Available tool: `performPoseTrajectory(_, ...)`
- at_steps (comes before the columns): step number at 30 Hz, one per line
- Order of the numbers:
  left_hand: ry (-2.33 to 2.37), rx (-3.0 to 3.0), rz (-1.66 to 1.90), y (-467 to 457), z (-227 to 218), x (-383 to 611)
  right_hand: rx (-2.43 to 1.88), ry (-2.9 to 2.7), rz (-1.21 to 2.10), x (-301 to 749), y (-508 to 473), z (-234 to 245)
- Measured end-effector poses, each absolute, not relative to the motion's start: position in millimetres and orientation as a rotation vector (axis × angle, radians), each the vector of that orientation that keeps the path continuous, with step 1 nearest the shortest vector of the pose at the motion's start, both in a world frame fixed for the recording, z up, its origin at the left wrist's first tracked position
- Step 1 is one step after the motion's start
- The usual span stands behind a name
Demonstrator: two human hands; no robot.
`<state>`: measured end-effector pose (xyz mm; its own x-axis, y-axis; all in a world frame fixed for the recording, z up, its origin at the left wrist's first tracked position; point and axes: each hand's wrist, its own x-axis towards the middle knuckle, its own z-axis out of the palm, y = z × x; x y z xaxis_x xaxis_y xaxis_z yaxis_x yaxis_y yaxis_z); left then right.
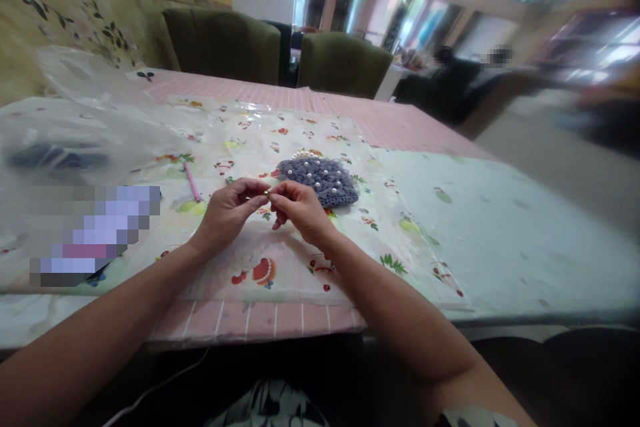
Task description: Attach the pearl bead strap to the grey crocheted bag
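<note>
My left hand [229, 209] and my right hand [301, 208] meet above the fruit-patterned cloth, fingertips almost touching. Between them is a tiny gold-coloured metal piece [267, 194], pinched by thumb and forefinger of each hand; its exact kind is too small to make out. Just behind my right hand lies a grey-blue crocheted pouch [333, 180] dotted with white pearl beads. A string of pearls [303, 155] shows along its far edge. To the left of my left hand rests a slim pink stick [191, 182], perhaps a crochet hook.
A clear plastic bag [115, 110] with something dark inside spreads over the left side. A blurred-out flat device [107, 233] lies in front of it. Two green chairs [225, 47] stand beyond the pink striped tablecloth [390, 117]. People sit far right.
</note>
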<state>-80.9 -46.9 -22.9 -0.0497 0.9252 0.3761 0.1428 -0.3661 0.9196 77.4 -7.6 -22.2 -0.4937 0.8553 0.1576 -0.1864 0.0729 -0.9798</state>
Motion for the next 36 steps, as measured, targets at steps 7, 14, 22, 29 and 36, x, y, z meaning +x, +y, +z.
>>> performPoseTrajectory(7, 1.205, 1.738, 1.468, -47.7, -22.5, -81.5, -0.713, -1.364, 1.927, 83.9, -5.7, -19.5)
performPoseTrajectory(14, 1.242, 1.881, 1.4, -45.1, -24.8, -84.4, -0.764, -1.315, 1.888, 83.1, -5.2, -19.1)
performPoseTrajectory(22, 1.261, 2.015, 1.438, -49.5, -22.0, -81.0, -0.842, -1.376, 1.869, 83.6, -6.6, -17.1)
performPoseTrajectory(29, 1.275, 2.11, 1.459, -52.4, -16.2, -79.8, -0.725, -1.395, 1.995, 85.2, -6.7, -18.1)
performPoseTrajectory(36, 1.298, 2.13, 1.467, -54.7, -15.7, -78.5, -0.66, -1.284, 2.033, 83.7, -11.8, -15.0)
